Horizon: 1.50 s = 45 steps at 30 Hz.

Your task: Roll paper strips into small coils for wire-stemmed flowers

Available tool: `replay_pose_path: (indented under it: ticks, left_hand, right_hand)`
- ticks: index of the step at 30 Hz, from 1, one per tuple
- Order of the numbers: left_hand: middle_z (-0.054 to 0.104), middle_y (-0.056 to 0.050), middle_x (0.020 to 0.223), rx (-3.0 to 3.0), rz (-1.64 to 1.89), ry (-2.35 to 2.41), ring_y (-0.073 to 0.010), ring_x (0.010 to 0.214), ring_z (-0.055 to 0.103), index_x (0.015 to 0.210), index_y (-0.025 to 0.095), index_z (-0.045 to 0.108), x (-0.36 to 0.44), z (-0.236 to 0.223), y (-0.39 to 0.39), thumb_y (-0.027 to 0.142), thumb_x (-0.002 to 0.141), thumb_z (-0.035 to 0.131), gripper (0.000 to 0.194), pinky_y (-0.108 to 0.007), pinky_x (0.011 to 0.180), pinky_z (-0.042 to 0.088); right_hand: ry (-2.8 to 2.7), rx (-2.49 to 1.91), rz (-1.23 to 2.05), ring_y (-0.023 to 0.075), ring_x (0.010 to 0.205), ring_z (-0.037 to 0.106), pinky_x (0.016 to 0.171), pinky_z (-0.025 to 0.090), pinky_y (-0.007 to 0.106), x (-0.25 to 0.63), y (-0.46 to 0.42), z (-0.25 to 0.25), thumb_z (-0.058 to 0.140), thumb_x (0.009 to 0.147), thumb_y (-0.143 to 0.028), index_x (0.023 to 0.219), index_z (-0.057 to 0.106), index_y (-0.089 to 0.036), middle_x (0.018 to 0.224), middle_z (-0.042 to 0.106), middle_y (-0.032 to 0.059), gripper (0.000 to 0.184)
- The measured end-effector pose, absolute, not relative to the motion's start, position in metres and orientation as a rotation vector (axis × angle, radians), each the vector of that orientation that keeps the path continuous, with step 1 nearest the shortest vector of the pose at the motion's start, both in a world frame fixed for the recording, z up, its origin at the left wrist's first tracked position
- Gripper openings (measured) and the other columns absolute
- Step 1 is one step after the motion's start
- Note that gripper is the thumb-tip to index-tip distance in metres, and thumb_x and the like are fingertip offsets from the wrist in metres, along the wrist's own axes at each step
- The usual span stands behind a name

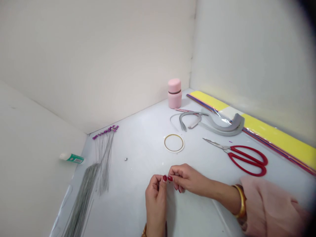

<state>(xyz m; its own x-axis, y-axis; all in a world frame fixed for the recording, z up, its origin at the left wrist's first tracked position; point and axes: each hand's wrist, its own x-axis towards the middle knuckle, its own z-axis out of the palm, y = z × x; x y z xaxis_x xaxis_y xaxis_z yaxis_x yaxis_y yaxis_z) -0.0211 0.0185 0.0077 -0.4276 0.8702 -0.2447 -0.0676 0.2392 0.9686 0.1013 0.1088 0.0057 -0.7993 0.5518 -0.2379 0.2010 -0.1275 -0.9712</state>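
Note:
Low in the middle of the head view, my left hand (156, 197) is closed in a pinch, thumb against fingers. My right hand (185, 179) pinches too, its fingertips almost meeting those of the left. Whatever lies between the fingertips is too small to make out. Just beyond the hands, a thin roll of double-sided tape (183, 148) lies flat. To the right are scissors with red handles (249, 159), their blades pointing left. A tiny silvery bit (126, 159) rests left of the hands.
Thin wires tipped with purple beads (106, 131) and a bundle of grey wires (82, 200) lie at left, near a green-and-white glue stick (75, 158). Grey paper strips (222, 128), a pink jar (174, 93) and packed coloured sheets (271, 133) lie toward the walls.

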Motion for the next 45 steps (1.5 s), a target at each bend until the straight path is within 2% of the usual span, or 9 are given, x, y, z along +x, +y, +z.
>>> replay_pose_path:
  ticks: [7, 14, 19, 24, 28, 34, 36, 41, 45]
  left_hand:
    - [0.056, 0.001, 0.058, 0.645, 1.213, 1.622, -0.0077, 0.046, 0.04, 0.084, 0.013, 0.063, -0.024, 0.014, 0.024, 0.037, 0.072, 0.06, 0.027, -0.018, 0.043, 0.032]
    - [0.066, -0.005, 0.072, 0.641, 1.356, 1.589, -0.0133, 0.068, 0.055, 0.072, 0.013, 0.064, -0.025, 0.007, 0.024, 0.033, 0.07, 0.063, 0.02, -0.023, 0.066, 0.042]
    - [0.061, -0.002, 0.063, 0.603, 1.323, 1.594, -0.0085, 0.055, 0.048, 0.073, 0.012, 0.063, -0.027, 0.005, 0.023, 0.029, 0.07, 0.063, 0.018, -0.02, 0.055, 0.039]
    - [0.053, 0.004, 0.054, 0.608, 1.323, 1.599, -0.0071, 0.051, 0.046, 0.082, 0.013, 0.058, -0.032, 0.005, 0.025, 0.028, 0.067, 0.066, 0.023, -0.018, 0.052, 0.038]
    - [0.06, -0.001, 0.063, 0.682, 1.273, 1.579, -0.0097, 0.057, 0.053, 0.088, 0.012, 0.059, -0.032, 0.007, 0.026, 0.031, 0.071, 0.062, 0.026, -0.021, 0.057, 0.042]
    - [0.055, 0.002, 0.054, 0.849, 1.199, 1.728, -0.0098, 0.044, 0.046, 0.088, 0.015, 0.063, -0.035, 0.012, 0.026, 0.035, 0.073, 0.057, 0.026, -0.021, 0.043, 0.037]
    - [0.057, 0.0, 0.056, 0.909, 1.219, 1.836, -0.0129, 0.05, 0.049, 0.084, 0.017, 0.065, -0.047, 0.018, 0.024, 0.035, 0.072, 0.058, 0.023, -0.023, 0.049, 0.039]
    - [0.06, -0.009, 0.096, 0.938, 1.472, 2.181, -0.0236, 0.091, 0.051, 0.09, 0.019, 0.062, -0.066, 0.031, 0.013, 0.038, 0.073, 0.054, 0.027, -0.033, 0.079, 0.037]
    - [0.064, -0.008, 0.074, 0.847, 1.56, 1.839, -0.019, 0.067, 0.056, 0.074, 0.016, 0.066, -0.023, 0.017, 0.015, 0.041, 0.065, 0.063, 0.027, -0.026, 0.057, 0.042]
  right_hand:
    - [-1.762, -0.898, 2.143, 0.0056, 0.04, 0.046, 0.04, 0.035, 0.015, 0.098, 0.108, 0.003, 0.048, 0.08, -0.033, 0.069, 0.049, -0.015, 0.051, 0.052, -0.0035, 0.021]
    - [-1.813, -0.871, 2.072, 0.0068, 0.046, 0.048, 0.045, 0.038, 0.017, 0.1, 0.109, 0.005, 0.046, 0.08, -0.024, 0.07, 0.051, -0.015, 0.056, 0.053, -0.0023, 0.015]
    - [-2.034, -0.821, 1.848, 0.0078, 0.046, 0.046, 0.045, 0.035, 0.018, 0.101, 0.11, 0.009, 0.045, 0.079, -0.019, 0.068, 0.051, -0.016, 0.05, 0.048, -0.0038, 0.013]
    - [-1.991, -0.777, 1.933, 0.0083, 0.049, 0.048, 0.047, 0.037, 0.019, 0.101, 0.111, 0.01, 0.045, 0.08, -0.022, 0.07, 0.049, -0.016, 0.057, 0.052, -0.0017, 0.013]
    - [-1.928, -0.762, 1.968, 0.0079, 0.047, 0.047, 0.046, 0.035, 0.019, 0.101, 0.111, 0.009, 0.045, 0.08, -0.02, 0.069, 0.05, -0.016, 0.056, 0.052, -0.0023, 0.012]
    - [-1.754, -0.802, 2.047, 0.0071, 0.045, 0.046, 0.045, 0.035, 0.019, 0.101, 0.11, 0.007, 0.049, 0.079, -0.025, 0.068, 0.049, -0.015, 0.055, 0.051, -0.0031, 0.014]
    - [-1.691, -0.835, 2.029, 0.0065, 0.044, 0.046, 0.043, 0.033, 0.018, 0.101, 0.112, 0.007, 0.048, 0.08, -0.03, 0.07, 0.047, -0.016, 0.056, 0.051, -0.0034, 0.018]
    - [-1.539, -0.861, 1.919, 0.0059, 0.045, 0.046, 0.043, 0.029, 0.017, 0.101, 0.118, 0.007, 0.044, 0.083, -0.039, 0.072, 0.043, -0.016, 0.059, 0.052, -0.0032, 0.026]
    - [-1.455, -0.811, 1.886, 0.0053, 0.045, 0.044, 0.045, 0.031, 0.018, 0.1, 0.115, 0.009, 0.045, 0.082, -0.043, 0.073, 0.043, -0.016, 0.062, 0.053, -0.0031, 0.028]
